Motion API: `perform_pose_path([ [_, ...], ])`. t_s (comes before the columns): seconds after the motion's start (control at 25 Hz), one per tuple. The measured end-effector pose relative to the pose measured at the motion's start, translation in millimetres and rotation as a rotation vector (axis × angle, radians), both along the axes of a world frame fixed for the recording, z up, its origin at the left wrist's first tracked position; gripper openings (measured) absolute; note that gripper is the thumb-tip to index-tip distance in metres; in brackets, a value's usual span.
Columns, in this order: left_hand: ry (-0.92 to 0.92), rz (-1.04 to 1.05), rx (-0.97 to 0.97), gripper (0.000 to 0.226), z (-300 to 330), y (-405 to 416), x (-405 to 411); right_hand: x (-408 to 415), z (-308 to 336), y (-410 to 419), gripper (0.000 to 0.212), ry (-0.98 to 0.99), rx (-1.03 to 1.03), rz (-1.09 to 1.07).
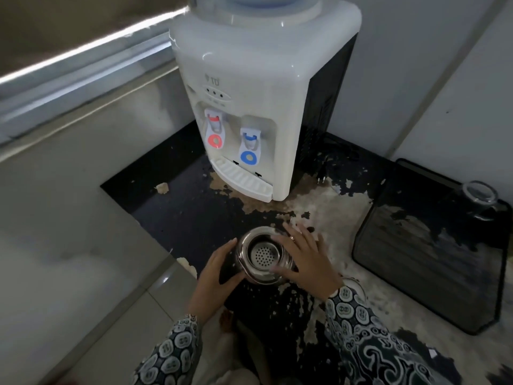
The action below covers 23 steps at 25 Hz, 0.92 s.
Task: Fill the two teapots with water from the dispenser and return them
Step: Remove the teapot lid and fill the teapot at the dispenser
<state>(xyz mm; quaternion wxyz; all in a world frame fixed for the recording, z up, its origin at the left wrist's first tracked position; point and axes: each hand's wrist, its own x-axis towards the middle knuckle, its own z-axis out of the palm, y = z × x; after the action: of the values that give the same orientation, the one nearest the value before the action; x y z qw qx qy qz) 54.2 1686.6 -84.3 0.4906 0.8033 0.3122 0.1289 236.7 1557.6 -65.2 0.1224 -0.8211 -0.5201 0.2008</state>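
A glass teapot (263, 257) with a steel rim and a perforated strainer inside stands low on the worn black counter (177, 218), in front of the dispenser. My left hand (219, 270) cups its left side, thumb up by the rim. My right hand (305, 257) lies over its right side with the fingers spread and straight, touching the rim. The white water dispenser (258, 107) stands at the back, with a red tap (214, 129), a blue tap (250, 145) and a drip tray (241, 180). A second glass teapot (478, 195) sits at the far right.
A black tray (427, 259) lies on the counter at right, with the second teapot at its far corner. A round clear object (356, 283) shows partly under my right wrist. Walls close in behind and on the right; a tiled ledge runs along the left.
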Motion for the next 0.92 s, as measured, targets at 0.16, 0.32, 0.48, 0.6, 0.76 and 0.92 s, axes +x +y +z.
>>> perform_pose_path([
  [0.16, 0.026, -0.135, -0.097, 0.092, -5.9, -3.8, 5.6, -0.5, -9.1, -4.3, 0.106, -0.176, -0.042, 0.111],
  [0.32, 0.053, -0.169, -0.192, 0.096, -3.8, 34.9, 15.8, -3.5, -4.6, 6.8, 0.082, -0.081, 0.087, -0.008],
  [0.48, 0.084, -0.249, -0.253, 0.087, 3.6, 75.3, 21.7, -12.8, 4.6, 31.7, 0.071, 0.184, 0.209, -0.146],
  [0.6, 0.085, -0.304, -0.246, 0.095, 11.5, 106.2, 28.6, -15.8, 4.3, 56.4, 0.063, 0.234, 0.319, -0.258],
  [0.76, 0.11, -0.388, -0.174, 0.114, 18.3, 140.0, 39.9, -18.9, 2.1, 92.4, 0.067, 0.219, 0.433, -0.357],
  [0.92, 0.077, -0.389, 0.019, 0.135, 21.0, 154.6, 59.8, -14.5, 15.5, 118.6, 0.063, 0.128, 0.479, -0.424],
])
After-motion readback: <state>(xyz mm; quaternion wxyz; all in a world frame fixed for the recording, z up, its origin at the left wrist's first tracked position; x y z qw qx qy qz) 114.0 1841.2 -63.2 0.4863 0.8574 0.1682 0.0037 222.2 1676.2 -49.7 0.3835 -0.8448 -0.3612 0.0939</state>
